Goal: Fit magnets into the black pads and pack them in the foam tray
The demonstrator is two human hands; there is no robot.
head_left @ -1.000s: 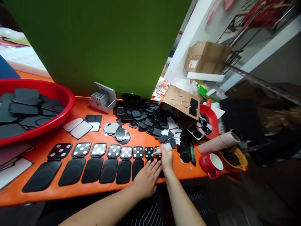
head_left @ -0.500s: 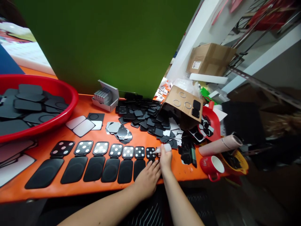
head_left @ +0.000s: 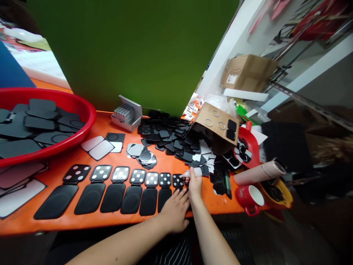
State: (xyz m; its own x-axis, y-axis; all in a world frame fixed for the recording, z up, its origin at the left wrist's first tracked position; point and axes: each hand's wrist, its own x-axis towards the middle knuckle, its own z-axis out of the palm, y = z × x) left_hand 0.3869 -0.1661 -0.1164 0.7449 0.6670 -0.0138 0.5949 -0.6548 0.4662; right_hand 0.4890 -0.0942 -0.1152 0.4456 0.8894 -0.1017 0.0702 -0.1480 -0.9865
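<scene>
My right hand [head_left: 195, 184] is closed around a small white squeeze bottle [head_left: 197, 172]. The bottle's narrow tip points left, over or close to the rightmost small black square [head_left: 178, 180], which bears white round spots. My left hand [head_left: 175, 209] lies palm down with fingers outstretched, covering most of the black panel below that square. Leftward runs a row of hinged black folding pads, each with a spotted upper square [head_left: 152, 179] and a plain lower panel [head_left: 149, 201]. Whether the left fingers press on the panel is hard to tell.
At left stands a red basin [head_left: 91, 117] of dark pads. Behind the row lie silvery plates [head_left: 146, 157], a heap of black pieces [head_left: 165, 136] and a small white box [head_left: 135, 123]. Right are a cardboard box [head_left: 212, 119], pink flask [head_left: 256, 173] and red mug [head_left: 244, 197].
The whole view has shifted slightly to the right. Both hands stay at the rightmost pad, with the bottle still in my right hand and its tip moved slightly.
</scene>
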